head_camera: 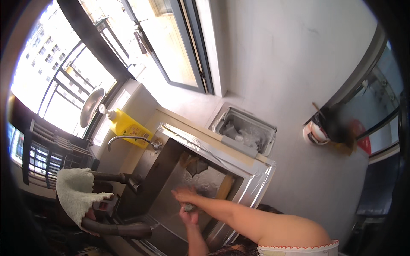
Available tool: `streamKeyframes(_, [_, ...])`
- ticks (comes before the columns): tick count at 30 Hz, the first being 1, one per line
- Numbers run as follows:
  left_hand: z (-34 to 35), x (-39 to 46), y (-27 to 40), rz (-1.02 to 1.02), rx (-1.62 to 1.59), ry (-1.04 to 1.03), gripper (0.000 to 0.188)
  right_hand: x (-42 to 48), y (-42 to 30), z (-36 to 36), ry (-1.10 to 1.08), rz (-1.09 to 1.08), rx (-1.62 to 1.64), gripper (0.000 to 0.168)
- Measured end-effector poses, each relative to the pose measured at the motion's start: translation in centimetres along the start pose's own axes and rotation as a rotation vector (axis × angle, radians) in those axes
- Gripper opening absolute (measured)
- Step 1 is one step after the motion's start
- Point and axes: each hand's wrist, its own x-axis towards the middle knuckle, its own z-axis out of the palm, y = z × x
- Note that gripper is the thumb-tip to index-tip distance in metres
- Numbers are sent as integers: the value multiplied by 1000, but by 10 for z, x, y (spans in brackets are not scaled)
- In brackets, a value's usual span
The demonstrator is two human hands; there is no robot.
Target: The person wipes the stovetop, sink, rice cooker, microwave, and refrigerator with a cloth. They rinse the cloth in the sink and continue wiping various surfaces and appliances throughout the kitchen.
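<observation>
My left hand (189,217) is low over the near part of a steel sink (166,150). A small grey-green scrubber or cloth (190,207) is gripped in it, partly covered. Just above it, my right hand (185,194) reaches across with its fingers pointing left, close against the other hand. Whether it also holds the small thing is hidden. Beyond the hands, the sink holds a crumpled silvery sheet or bag (208,179), a dark grey piece (197,167) and a long tan item (225,187) along the right wall. A curved metal tap (128,137) stands at the back.
A yellow pump bottle (129,126) stands behind the tap. Foil strips (256,182) line the sink's edge. A light green towel (77,192) hangs over dark pipes (118,227) at left. An open bin (246,134) with plastic bags adjoins the counter; a white bucket (314,133) is on the floor.
</observation>
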Motion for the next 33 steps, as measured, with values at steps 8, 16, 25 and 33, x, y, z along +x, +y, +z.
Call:
streamKeyframes(8, [-2, -5, 57, -101, 224, 297, 34, -23, 17, -35, -675, -198, 592, 25])
streamKeyframes(16, [4, -44, 79, -276, 232, 213, 39, -19, -4, -38, -224, -278, 536, 25])
streamKeyframes(25, [-13, -34, 29, -33, 35, 310, 49, -10, -18, 7, -432, -171, 1097, 16])
streamKeyframes(33, [37, -29, 29, 80, -112, 254, 51, -34, -45, 7, 81, -318, 220, 39])
